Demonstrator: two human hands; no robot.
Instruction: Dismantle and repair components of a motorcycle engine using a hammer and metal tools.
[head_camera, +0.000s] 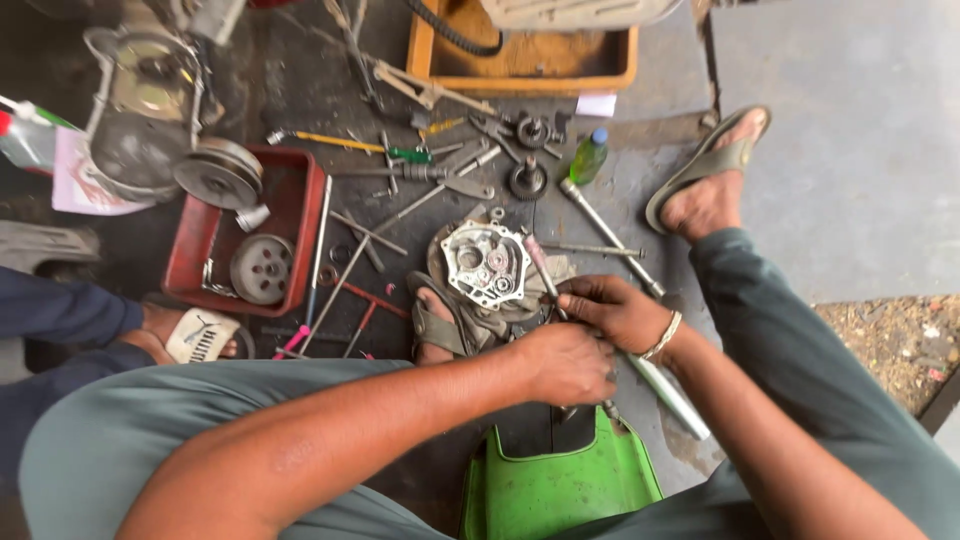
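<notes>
Head view, looking down at a dark, oily workshop floor (640, 200) between the knees. Right hand (612, 310) curled closed around a slim hand tool (540, 268) with a pale pinkish grip, long axis running from the fist up and to the left, tip lost at the right edge of the grey metal engine cover (487, 264). Left hand (568, 362) closed as a fist just below and to the left of the right, touching it at the knuckles; contents of that fist hidden, apart from a thin dark shaft (607, 408) showing beneath it. Engine cover lying flat, open face up, gears and bearing seats visible, up and to the left of both hands, partly resting against a sandalled foot (437, 322); right hand the nearer of the two. Long silver rod (668, 396) passing under the right wrist, slanting down to the right. Green plastic panel (560, 485) directly below the hands. Red tray (300, 215) with pulleys well apart at left; loose gears (527, 180), a small green bottle (588, 157) and scattered wrenches beyond the cover; wooden tray (530, 70) at the top edge. Another person's sandalled foot (195, 335) at far left.
</notes>
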